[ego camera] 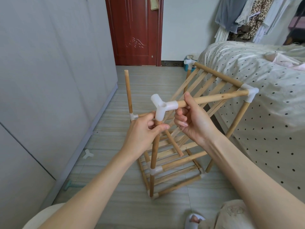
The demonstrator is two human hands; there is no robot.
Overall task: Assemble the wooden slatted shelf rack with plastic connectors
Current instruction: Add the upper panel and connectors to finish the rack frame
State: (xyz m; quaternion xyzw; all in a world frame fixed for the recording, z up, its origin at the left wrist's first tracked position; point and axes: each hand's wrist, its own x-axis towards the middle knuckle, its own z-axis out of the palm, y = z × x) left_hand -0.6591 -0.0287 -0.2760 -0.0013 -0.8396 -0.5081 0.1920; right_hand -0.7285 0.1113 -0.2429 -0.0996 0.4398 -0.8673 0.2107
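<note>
On the pale tiled floor [125, 210] between a grey wardrobe [49, 80] and a bed [264, 113] with a dotted cover stands a partly built wooden rack [173, 162], its lower slatted shelves already joined by white plastic connectors. At the near top corner, a white three-way connector [160, 107] sits on the upper end of an upright dowel [155, 146] and takes a horizontal dowel [212, 98] from the right. The left hand [143, 131] has its fingers and thumb curled round the upright dowel just below that connector. The right hand [193, 119] wraps its fingers round the horizontal dowel just beside the connector's sleeve, with the thumb on top of the rod. The horizontal dowel runs to a second white corner connector [249, 93] at the right, from which another post drops to the floor. Behind it a slatted panel [203, 86] tilts upward toward a further connector near the bed's corner. On the left another upright dowel [128, 91] rises bare from a small connector, its top end free. A loose white connector [87, 153] lies on the floor near the wardrobe base, and a pale green piece [69, 185] lies closer to the viewer. A dark red door [133, 30] stands at the back, and clothes [247, 19] hang above the bed.
</note>
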